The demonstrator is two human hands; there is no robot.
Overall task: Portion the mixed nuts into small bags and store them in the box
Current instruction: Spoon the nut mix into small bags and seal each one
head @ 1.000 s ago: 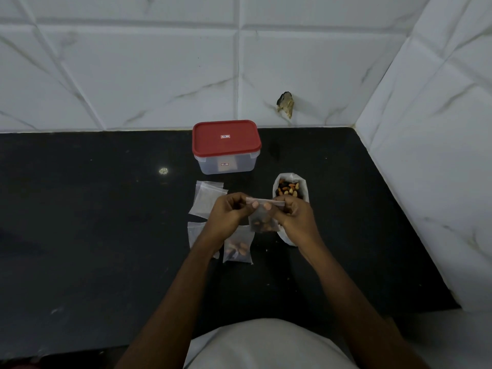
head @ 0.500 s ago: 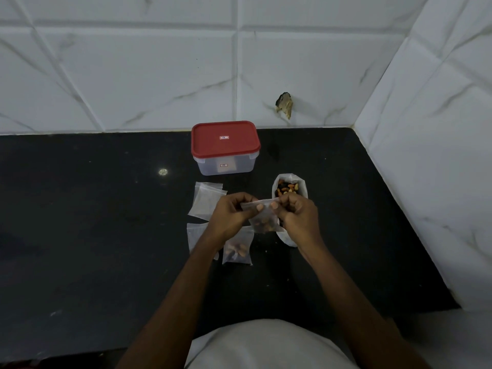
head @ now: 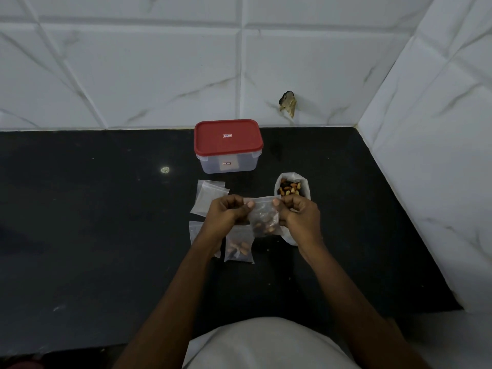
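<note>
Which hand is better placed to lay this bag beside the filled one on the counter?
Probably left: the left hand pinches the held bag right by the filled bag; the right hand is by the nut pouch.

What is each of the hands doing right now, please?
Left hand: closed, pinching the top edge of the small bag of nuts.
Right hand: closed, pinching the same bag's top edge.
</note>
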